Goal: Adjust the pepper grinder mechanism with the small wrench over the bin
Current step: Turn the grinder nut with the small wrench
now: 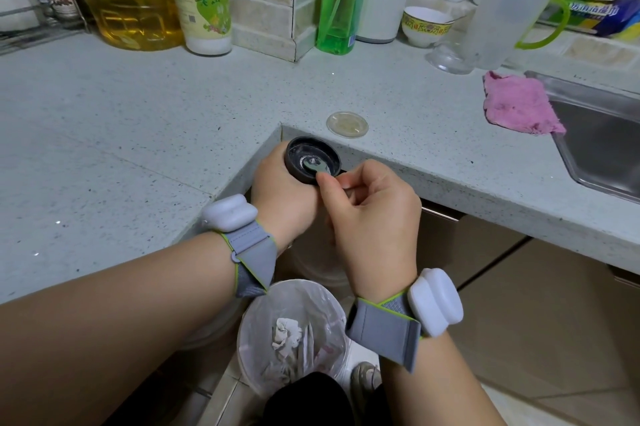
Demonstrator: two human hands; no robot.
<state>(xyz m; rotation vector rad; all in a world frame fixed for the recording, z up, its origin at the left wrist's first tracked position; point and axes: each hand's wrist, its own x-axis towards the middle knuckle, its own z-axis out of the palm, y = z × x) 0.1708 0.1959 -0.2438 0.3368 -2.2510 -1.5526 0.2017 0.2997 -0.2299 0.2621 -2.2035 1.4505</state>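
My left hand [280, 193] grips the round black pepper grinder top [294, 157], its open underside turned up toward me. A small flat metal wrench [313, 166] sits on the nut at the middle of the mechanism. My right hand [374, 214] pinches the wrench's near end between thumb and forefinger. Both hands are held in front of the counter's inner corner, above a bin [258, 318] lined with a white bag that holds crumpled paper. Most of the wrench handle is hidden by my fingers.
A speckled grey countertop [138, 135] wraps round the corner. A clear round lid [347, 123] lies near its edge, a pink cloth [516, 103] beside the steel sink [602, 138]. Oil bottles, a green bottle, a bowl and a plastic jug stand at the back.
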